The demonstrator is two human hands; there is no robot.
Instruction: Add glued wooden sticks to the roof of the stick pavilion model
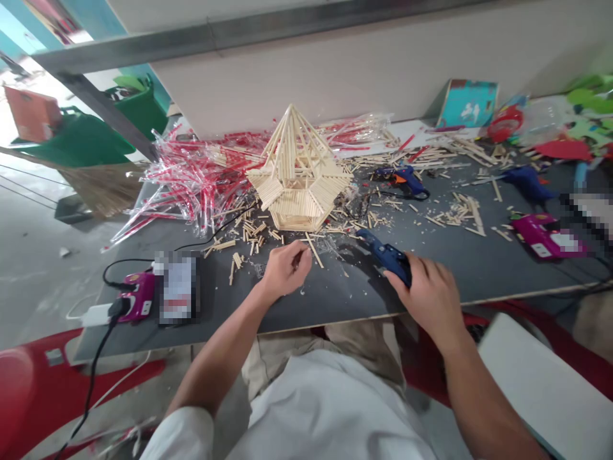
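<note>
Two hands: left hand [286,271] and right hand [425,292] are over the front part of the desk [335,311], well apart.
Left grip: thumb and fingertips pressed together, pinching a thin wooden stick [301,257], mostly hidden by the fingers.
Right grip: fingers closed around the rear of a blue glue gun [390,257], its nozzle pointing up and left toward the stick model.
Stick model: a many-sided pavilion [297,176] of glued wooden sticks with a pointed open roof, upright on the desk, just beyond the left hand.
Loose material: short loose sticks [251,229] and chips lie scattered around the model and across the desk.
Plastic: a heap of red and clear plastic strips [191,179] lies behind the model, toward the left.
Other tools: two more blue glue guns [401,180] [529,184] lie farther along the desk to the right.
Power: two magenta boxes [138,295] [543,235] sit at opposite ends, with cords; a pixelated object [178,287] beside the left box cannot be identified.
Surroundings: a green bin [141,108], a broom [100,188] and a red plastic chair [29,396] stand off the desk to the left.
</note>
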